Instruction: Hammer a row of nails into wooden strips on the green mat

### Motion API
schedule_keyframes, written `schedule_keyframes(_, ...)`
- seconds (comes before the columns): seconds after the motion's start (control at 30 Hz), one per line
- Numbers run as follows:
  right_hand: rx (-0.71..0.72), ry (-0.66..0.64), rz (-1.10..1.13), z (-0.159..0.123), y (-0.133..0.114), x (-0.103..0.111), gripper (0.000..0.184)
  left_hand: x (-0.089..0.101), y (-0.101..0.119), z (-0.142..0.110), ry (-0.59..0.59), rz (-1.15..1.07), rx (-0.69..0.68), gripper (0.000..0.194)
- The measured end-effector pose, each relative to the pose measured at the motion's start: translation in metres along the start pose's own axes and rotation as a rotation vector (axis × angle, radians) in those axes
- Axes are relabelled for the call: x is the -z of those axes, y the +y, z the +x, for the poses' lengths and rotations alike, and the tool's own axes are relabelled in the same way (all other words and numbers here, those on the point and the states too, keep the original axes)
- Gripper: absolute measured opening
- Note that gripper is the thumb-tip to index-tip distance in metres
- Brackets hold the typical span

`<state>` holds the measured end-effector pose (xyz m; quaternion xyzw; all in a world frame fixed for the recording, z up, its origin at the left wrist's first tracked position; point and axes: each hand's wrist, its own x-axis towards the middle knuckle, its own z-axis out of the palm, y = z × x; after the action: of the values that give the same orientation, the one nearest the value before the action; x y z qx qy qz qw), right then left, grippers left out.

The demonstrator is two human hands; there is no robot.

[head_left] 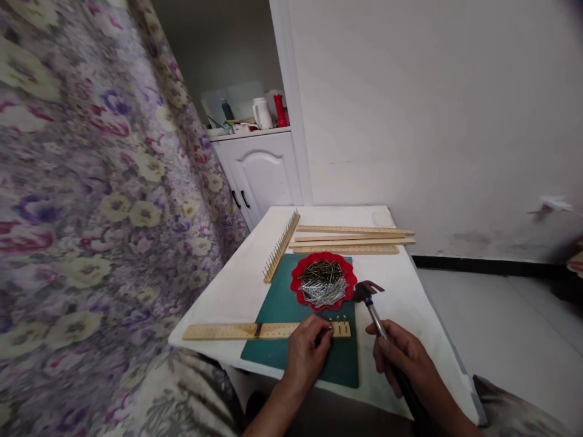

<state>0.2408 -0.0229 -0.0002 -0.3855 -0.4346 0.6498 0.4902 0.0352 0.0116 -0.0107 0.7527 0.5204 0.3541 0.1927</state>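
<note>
L hand [306, 351] is over the long flat pale-wood strip [223, 331], nr its R end; thumb & forefinger are drawn close together at the strip, just L of a few thin silver nails [339, 326] standing in it (can't tell if a nail is pinched there, too small). Strip lies crosswise in front of the person: R part on the dark-green rectangular mat [339, 367], L part out over the white table [232, 297]. It's under the L hand & to the L of the R hand, apart from the latter.

R hand [403, 353] is wrapped round the handle of the claw hammer w/ dark head and silver-and-black shaft [374, 315]; head's up, beside the red scalloped bowl [350, 277], R side. Bowl, beyond the L hand, is full of loose nails, brassy at back, silver in front. Farther off: a wooden strip bristling w/ nails [282, 250], plus several bare-topped wooden strips [353, 241] at the back.
</note>
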Motion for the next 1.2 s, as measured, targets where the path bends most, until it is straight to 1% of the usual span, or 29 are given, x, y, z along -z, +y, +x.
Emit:
schedule_keyframes(0.13, -0.121, -0.208, 0.03, -0.008, -0.005, -0.006, 0.04, -0.002, -0.001, 0.0, -0.006, 0.012, 0.014, 0.012)
schedule_keyframes(0.23, -0.14, -0.261, -0.036, -0.013, -0.001, -0.013, 0.042, -0.003, -0.002, -0.001, 0.007, 0.024, 0.025, 0.012)
schedule_keyframes(0.37, -0.063, -0.243, -0.113, -0.016, 0.004, -0.018, 0.037, -0.002, -0.002, -0.001, 0.017, 0.034, 0.026, 0.013)
schedule_keyframes(0.47, -0.056, -0.236, -0.171, -0.016, 0.001, -0.02, 0.034, -0.001, -0.001, 0.0, 0.011, 0.033, 0.03, 0.013)
schedule_keyframes(0.6, -0.021, -0.243, -0.239, -0.017, -0.006, -0.019, 0.034, -0.001, -0.001, 0.0, -0.003, 0.033, 0.032, 0.016)
schedule_keyframes(0.7, -0.009, -0.241, -0.254, -0.017, -0.006, -0.02, 0.033, 0.0, -0.001, 0.0, 0.0, 0.038, 0.035, 0.014)
schedule_keyframes(0.83, -0.055, -0.264, -0.218, -0.017, -0.004, -0.023, 0.031, 0.0, -0.001, 0.001, 0.008, 0.043, 0.032, 0.016)
schedule_keyframes(0.97, -0.057, -0.234, -0.178, -0.016, -0.004, -0.023, 0.033, -0.001, -0.003, -0.001, 0.016, 0.019, 0.031, 0.014)
schedule_keyframes(1.07, -0.072, -0.211, -0.137, -0.014, -0.004, -0.017, 0.035, 0.001, -0.004, -0.003, 0.013, -0.03, 0.012, 0.012)
schedule_keyframes(1.2, -0.076, -0.143, -0.043, -0.009, -0.001, -0.007, 0.038, 0.013, -0.002, -0.001, 0.016, -0.074, 0.022, 0.015)
